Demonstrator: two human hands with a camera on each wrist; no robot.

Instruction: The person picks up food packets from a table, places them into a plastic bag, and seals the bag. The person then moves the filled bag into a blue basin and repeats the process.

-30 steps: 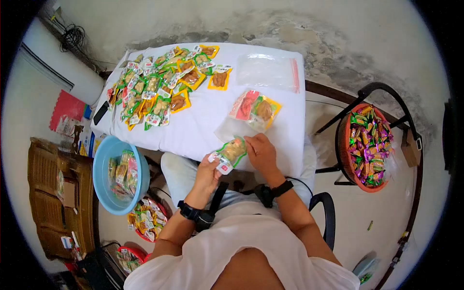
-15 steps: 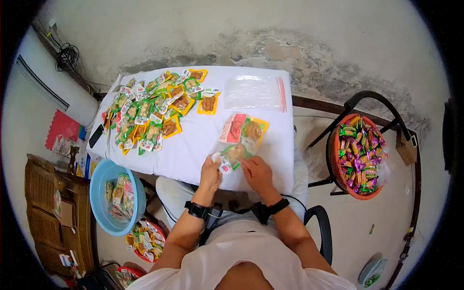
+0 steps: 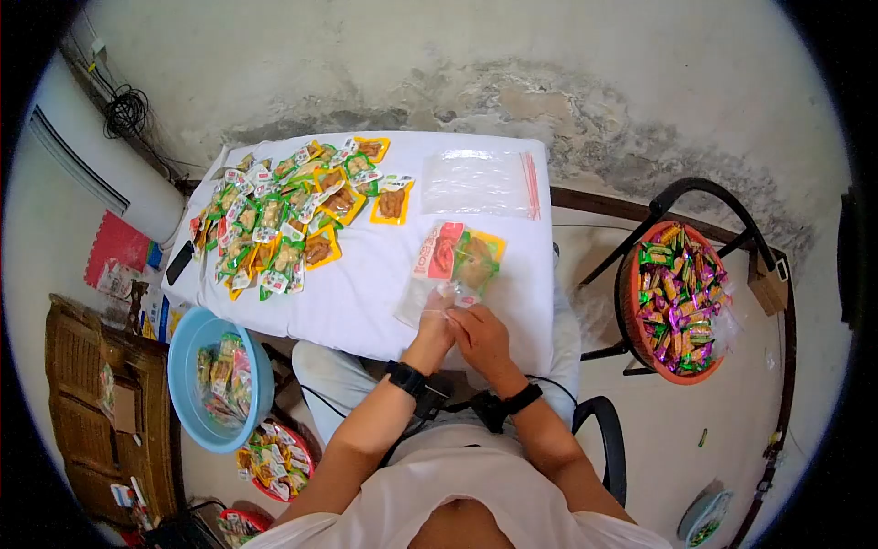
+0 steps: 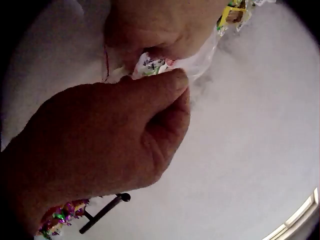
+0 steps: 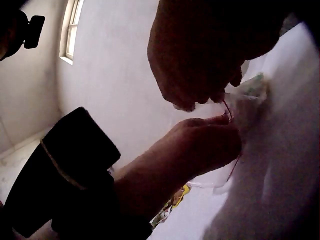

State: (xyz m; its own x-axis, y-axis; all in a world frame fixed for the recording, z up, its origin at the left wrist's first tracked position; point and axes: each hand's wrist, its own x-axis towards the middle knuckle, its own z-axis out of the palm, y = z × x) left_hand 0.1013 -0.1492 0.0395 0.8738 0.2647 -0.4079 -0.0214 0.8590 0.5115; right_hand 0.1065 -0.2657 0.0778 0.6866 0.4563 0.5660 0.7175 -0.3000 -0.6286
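A clear zip bag (image 3: 413,300) lies on the white-clothed table, holding a pink-labelled packet (image 3: 443,254), a yellow-edged packet (image 3: 489,245) and a green-edged snack packet (image 3: 474,273). My left hand (image 3: 437,322) is at the near, mouth end of the bag, fingers bent on the film. Right beside it, my right hand (image 3: 482,337) pinches the bag's edge between thumb and finger, as the left wrist view shows. Between the hands there, a printed white packet end (image 4: 150,66) shows through. A red zip line (image 5: 228,109) runs by the fingertips in the right wrist view.
Loose snack packets (image 3: 274,220) are heaped at the table's left, near a phone (image 3: 180,263). Flat clear bags (image 3: 480,183) lie at the back right. A blue basin (image 3: 178,384) with filled bags stands left; an orange basket (image 3: 677,302) of wrapped sweets stands right.
The green-edged packet, earlier gripped in my left hand above the bag, has gone forward into it. My left hand has moved right, close to my right hand, at the bag's mouth.
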